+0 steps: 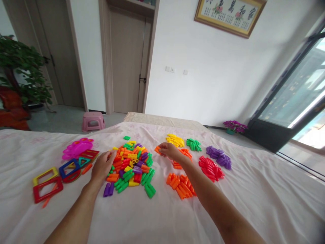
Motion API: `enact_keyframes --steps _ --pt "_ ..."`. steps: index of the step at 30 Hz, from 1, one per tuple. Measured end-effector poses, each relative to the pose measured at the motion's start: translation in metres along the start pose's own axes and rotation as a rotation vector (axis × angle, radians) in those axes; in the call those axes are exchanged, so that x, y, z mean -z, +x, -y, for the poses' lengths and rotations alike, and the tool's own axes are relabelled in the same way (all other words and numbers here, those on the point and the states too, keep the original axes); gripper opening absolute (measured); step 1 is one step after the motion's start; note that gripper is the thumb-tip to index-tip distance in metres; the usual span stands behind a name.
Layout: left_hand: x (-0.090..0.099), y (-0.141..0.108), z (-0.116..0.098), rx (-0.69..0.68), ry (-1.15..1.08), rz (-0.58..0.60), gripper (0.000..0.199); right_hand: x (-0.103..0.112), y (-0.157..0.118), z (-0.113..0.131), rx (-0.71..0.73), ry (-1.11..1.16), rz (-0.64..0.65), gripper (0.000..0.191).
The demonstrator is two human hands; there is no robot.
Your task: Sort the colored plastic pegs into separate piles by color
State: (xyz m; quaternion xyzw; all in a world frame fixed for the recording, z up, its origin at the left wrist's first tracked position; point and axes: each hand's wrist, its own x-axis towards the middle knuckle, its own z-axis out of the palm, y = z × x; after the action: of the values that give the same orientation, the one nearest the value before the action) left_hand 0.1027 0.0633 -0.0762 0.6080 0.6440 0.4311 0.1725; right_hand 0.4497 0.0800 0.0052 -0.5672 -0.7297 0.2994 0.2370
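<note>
My right hand [168, 151] is closed in a pinch on an orange plastic building piece [157, 149], held just right of a mixed pile [128, 166] of coloured plastic building pieces. At the pile's left edge is my left hand [103, 165], its fingers curled against the pieces; what they hold, if anything, is hidden. Sorted by colour on the right lie a yellow group [175, 140], a green group [194, 144], a purple group [219, 157], a red group [211, 168] and orange pieces [180, 185]. My right forearm partly covers the orange ones.
A pale patterned cloth [132, 220] covers the work surface. On the left lie a pink plastic tray [76, 149], a blue square frame [69, 166], a red square frame [48, 190] and a yellow one. Beyond the surface stands a pink stool [93, 121].
</note>
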Motion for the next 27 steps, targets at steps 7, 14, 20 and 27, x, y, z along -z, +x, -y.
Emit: enact_keyframes --steps 7,14,20,27 --pt "-0.001 0.001 0.003 0.005 0.050 -0.001 0.054 0.037 -0.096 -0.018 -0.150 0.190 -0.083 0.023" --pt "-0.004 0.005 0.013 -0.027 0.048 -0.004 0.054 0.040 -0.132 -0.038 -0.090 -0.092 -0.082 0.017" --pt "-0.002 0.005 0.012 -0.024 0.072 0.016 0.054 0.029 -0.133 -0.036 -0.133 -0.332 -0.119 0.018" --pt "-0.002 0.004 0.011 -0.018 0.064 0.017 0.054 0.026 -0.136 -0.026 -0.026 -0.426 -0.231 0.021"
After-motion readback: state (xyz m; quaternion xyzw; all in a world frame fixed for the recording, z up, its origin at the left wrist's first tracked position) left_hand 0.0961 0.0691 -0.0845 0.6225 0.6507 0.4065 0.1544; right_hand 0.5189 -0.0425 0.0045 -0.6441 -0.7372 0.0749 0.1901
